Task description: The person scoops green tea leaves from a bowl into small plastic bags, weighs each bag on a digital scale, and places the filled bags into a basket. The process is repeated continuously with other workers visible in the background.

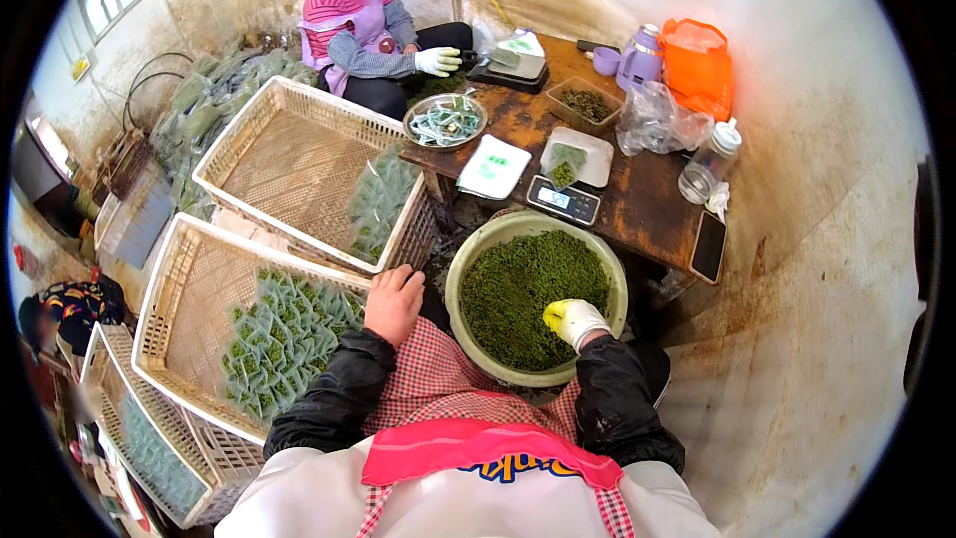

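Note:
In the middle stands a wide pale green basin (455, 301) filled with small green grains that look like green peppercorns (518, 279). Over its right part is my right hand (576, 321), in a white glove with yellow fingers; these are curled together at the grains, and what they hold is hidden. My bare left hand (395, 304) lies with fingers stretched out by my knee, beside the corner of a cream plastic crate (164, 309). Packed in that crate are many clear bags of green grains (284, 344). On a scale (563, 201) beyond the basin, a filled bag (565, 169) rests in a metal tray (595, 154).
The worn wooden table (637, 214) bears flat bags (494, 167), a bowl of sachets (445, 122), a plastic tub (583, 105), a jug (712, 161) and a phone (708, 247). Another crate (289, 159) stands at left. A gloved co-worker (363, 50) sits beyond; a wall (797, 289) rises at right.

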The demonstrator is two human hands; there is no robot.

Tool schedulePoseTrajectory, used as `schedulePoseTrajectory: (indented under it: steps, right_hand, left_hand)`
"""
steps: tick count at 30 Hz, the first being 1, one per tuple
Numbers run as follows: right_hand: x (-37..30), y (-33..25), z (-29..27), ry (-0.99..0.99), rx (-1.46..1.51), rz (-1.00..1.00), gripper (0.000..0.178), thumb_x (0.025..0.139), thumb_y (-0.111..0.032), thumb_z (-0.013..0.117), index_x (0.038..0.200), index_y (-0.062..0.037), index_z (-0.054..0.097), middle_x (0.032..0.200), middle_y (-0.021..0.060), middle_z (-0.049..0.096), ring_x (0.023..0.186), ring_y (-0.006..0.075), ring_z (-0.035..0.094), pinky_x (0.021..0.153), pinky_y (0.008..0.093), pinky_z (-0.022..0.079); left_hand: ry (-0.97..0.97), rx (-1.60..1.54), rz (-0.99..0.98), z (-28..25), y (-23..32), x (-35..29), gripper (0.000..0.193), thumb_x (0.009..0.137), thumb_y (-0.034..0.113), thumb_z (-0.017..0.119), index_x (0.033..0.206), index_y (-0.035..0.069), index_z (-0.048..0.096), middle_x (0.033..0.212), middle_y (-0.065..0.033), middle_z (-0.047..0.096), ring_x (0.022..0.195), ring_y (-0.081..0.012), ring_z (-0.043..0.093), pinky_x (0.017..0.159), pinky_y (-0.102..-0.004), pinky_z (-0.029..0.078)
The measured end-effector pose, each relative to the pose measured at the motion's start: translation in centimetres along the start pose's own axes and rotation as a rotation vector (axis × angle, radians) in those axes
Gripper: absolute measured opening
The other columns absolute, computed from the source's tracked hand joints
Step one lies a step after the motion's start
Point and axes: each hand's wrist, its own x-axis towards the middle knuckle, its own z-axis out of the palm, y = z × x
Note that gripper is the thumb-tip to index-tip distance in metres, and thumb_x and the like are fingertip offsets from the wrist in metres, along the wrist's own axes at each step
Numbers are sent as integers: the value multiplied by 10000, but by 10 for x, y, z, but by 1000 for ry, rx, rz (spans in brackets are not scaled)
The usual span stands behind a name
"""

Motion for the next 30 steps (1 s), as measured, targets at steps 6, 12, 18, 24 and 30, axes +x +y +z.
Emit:
schedulePoseTrajectory:
  steps: [6, 12, 18, 24, 30]
  right_hand:
    - [-5, -4, -3, 89, 36, -55, 220, 834, -262, 642, 1007, -138, 699, 956, 137, 679, 895, 336, 639, 801, 403, 507]
    - [-2, -3, -9, 141, 150, -121, 280, 830, -172, 645, 1109, -161, 671, 1100, 136, 650, 972, 327, 622, 863, 389, 501]
    - [-5, -9, -10, 118, 52, -203, 474, 826, -221, 654, 1291, -187, 567, 1300, 136, 530, 1119, 340, 555, 961, 400, 460]
    - [-3, -4, -6, 67, 84, -128, 373, 854, -240, 622, 1213, -140, 622, 1181, 158, 603, 1073, 348, 579, 922, 412, 472]
    - [-8, -22, -28, 499, 120, -312, 378, 815, -146, 622, 1192, -115, 607, 1196, 122, 590, 1034, 346, 568, 885, 416, 477]
  left_hand:
    - [3, 23, -6, 0, -2, -4, 256, 823, 110, 624, 1075, 69, 600, 1074, -112, 569, 986, -304, 551, 855, -417, 418]
    - [28, -23, 61, 8, 1, 17, 258, 813, 88, 633, 1070, 74, 619, 1087, -116, 578, 987, -306, 558, 858, -410, 419]
    - [71, -99, 314, 51, 57, 145, 280, 800, 55, 610, 1079, 81, 616, 1131, -141, 566, 1076, -313, 539, 958, -473, 365]
    - [-6, 277, 478, 125, 73, 239, 250, 775, 98, 564, 1022, 119, 596, 1199, -122, 508, 1199, -304, 429, 1017, -486, 304]
    - [-48, 229, 542, 110, 59, 240, 163, 746, 116, 596, 906, 124, 625, 1008, -58, 597, 1048, -265, 539, 957, -476, 360]
